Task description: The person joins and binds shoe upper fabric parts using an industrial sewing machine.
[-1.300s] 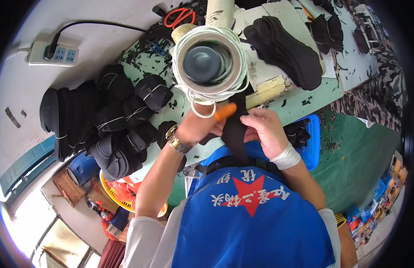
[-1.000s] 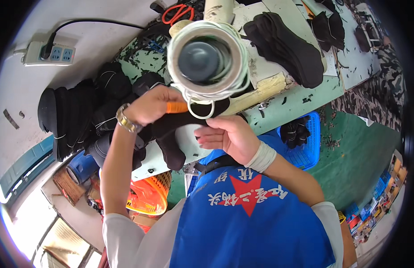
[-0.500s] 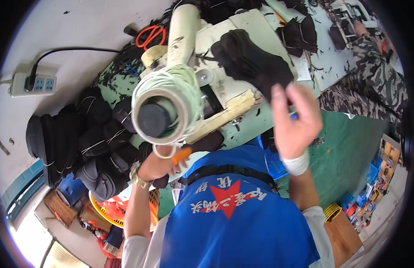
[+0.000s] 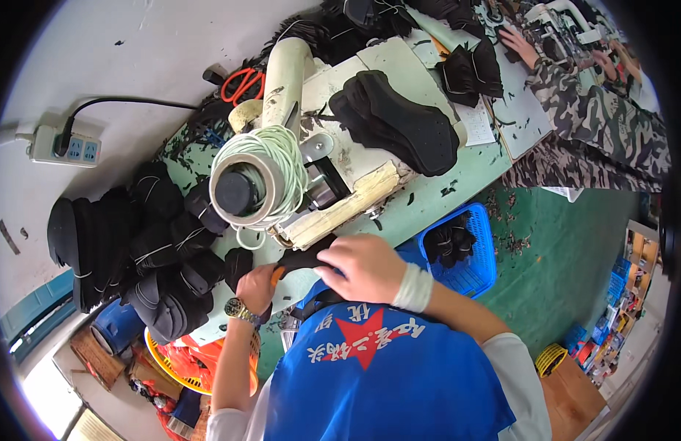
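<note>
Below the cream machine's front edge lies a black, flat piece (image 4: 310, 257), partly covered by my hands. My right hand (image 4: 366, 268), its wrist wrapped in white, has fingers curled over the right end of this piece. At its left end is my left hand (image 4: 256, 289), closed, with a watch at the wrist. A small orange object (image 4: 277, 275) sticks out of the left hand; its full shape is hidden. On the cream sewing machine (image 4: 285, 81) hangs a coil of pale cord (image 4: 278, 165). A stack of black sole-shaped pieces (image 4: 403, 121) rests on the machine bed.
Bundled black pieces (image 4: 160, 242) crowd the left of the green table. Red-handled scissors (image 4: 243, 85) lie behind the machine. A blue basket (image 4: 462, 250) with black pieces stands at the right, and a yellow basket (image 4: 160, 353) at lower left. A co-worker's camouflage sleeve (image 4: 597, 117) is at far right.
My right hand has come from the stack down and left to the black piece beside my left hand. My left hand has lowered slightly. The blue basket now shows more fully.
</note>
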Demonstrator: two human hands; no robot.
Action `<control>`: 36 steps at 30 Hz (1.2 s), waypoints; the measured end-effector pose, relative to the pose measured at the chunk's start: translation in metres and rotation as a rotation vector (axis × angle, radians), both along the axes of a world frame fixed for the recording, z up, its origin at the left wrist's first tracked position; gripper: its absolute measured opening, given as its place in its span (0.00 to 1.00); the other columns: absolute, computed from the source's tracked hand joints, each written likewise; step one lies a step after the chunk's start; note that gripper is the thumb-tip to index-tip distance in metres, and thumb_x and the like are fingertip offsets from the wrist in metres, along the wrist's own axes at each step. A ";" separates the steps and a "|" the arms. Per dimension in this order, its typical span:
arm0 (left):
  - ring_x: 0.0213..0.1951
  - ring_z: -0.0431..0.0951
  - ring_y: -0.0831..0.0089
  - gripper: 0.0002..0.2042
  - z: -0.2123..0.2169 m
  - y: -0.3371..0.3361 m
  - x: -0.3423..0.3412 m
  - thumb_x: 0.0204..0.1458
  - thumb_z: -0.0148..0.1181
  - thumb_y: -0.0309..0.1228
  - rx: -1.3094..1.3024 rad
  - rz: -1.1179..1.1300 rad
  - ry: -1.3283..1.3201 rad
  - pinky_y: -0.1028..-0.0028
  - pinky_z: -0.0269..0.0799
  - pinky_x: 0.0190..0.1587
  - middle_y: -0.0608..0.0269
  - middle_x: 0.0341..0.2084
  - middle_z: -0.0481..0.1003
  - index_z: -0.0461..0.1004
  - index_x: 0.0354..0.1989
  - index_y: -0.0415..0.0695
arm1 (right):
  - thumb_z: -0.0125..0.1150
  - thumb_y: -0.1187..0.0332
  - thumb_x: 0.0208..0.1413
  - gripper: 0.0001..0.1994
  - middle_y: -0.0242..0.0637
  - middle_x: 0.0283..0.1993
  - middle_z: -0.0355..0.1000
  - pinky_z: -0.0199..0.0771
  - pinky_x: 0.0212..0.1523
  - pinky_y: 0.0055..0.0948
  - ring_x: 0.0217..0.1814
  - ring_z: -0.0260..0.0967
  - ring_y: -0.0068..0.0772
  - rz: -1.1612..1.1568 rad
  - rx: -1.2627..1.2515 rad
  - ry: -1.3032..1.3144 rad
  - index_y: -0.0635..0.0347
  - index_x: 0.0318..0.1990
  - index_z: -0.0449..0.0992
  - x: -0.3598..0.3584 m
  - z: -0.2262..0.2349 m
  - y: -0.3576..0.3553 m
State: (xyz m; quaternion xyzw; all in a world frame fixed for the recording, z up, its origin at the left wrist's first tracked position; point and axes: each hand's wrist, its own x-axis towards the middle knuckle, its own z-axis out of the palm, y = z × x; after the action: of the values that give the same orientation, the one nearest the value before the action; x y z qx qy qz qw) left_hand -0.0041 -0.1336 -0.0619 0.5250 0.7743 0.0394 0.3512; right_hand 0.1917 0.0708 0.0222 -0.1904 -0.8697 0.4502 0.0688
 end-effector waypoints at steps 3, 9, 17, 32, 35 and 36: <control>0.36 0.78 0.54 0.14 0.016 0.013 -0.007 0.58 0.52 0.36 -0.036 -0.115 0.164 0.60 0.74 0.37 0.51 0.31 0.77 0.72 0.50 0.45 | 0.65 0.64 0.49 0.12 0.39 0.31 0.72 0.73 0.36 0.37 0.34 0.72 0.42 0.073 0.047 -0.008 0.62 0.37 0.76 -0.014 -0.004 -0.012; 0.28 0.79 0.77 0.08 0.134 0.098 -0.007 0.57 0.56 0.25 0.031 0.230 -0.906 0.75 0.75 0.34 0.58 0.26 0.79 0.76 0.39 0.32 | 0.59 0.69 0.50 0.13 0.51 0.42 0.74 0.71 0.46 0.37 0.44 0.73 0.47 0.122 -0.384 0.063 0.68 0.42 0.75 -0.013 0.016 0.017; 0.17 0.77 0.71 0.11 0.083 0.140 -0.058 0.60 0.48 0.32 -0.338 0.353 -0.968 0.77 0.73 0.16 0.54 0.25 0.79 0.74 0.39 0.37 | 0.56 0.63 0.47 0.16 0.56 0.18 0.65 0.64 0.26 0.43 0.20 0.63 0.53 -0.229 -0.254 -0.279 0.71 0.20 0.71 -0.050 -0.032 0.037; 0.24 0.80 0.61 0.15 0.068 0.112 0.003 0.61 0.50 0.31 -0.205 0.878 -1.327 0.67 0.81 0.24 0.47 0.25 0.74 0.64 0.50 0.32 | 0.61 0.71 0.53 0.10 0.19 0.19 0.57 0.47 0.20 0.19 0.22 0.49 0.09 -0.629 -1.227 -0.113 0.59 0.24 0.67 -0.002 0.006 -0.001; 0.19 0.77 0.71 0.11 0.064 0.117 -0.003 0.60 0.52 0.29 -0.120 0.903 -1.290 0.75 0.78 0.19 0.55 0.20 0.74 0.71 0.30 0.31 | 0.59 0.69 0.54 0.08 0.24 0.21 0.63 0.57 0.21 0.19 0.22 0.58 0.12 -0.644 -1.377 -0.087 0.59 0.25 0.69 -0.011 -0.001 -0.004; 0.18 0.76 0.74 0.10 0.068 0.122 -0.003 0.59 0.51 0.27 -0.147 0.878 -1.212 0.77 0.77 0.20 0.57 0.20 0.74 0.72 0.30 0.32 | 0.58 0.69 0.54 0.08 0.26 0.21 0.65 0.62 0.21 0.19 0.22 0.62 0.14 -0.715 -1.536 -0.064 0.60 0.26 0.70 -0.015 0.001 -0.005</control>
State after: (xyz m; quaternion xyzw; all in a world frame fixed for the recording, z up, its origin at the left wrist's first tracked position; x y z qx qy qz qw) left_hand -0.0074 -0.0112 0.0060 0.0298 0.5842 0.4061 0.7021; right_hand 0.1768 0.0659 0.0228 -0.4604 -0.2116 0.8615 0.0342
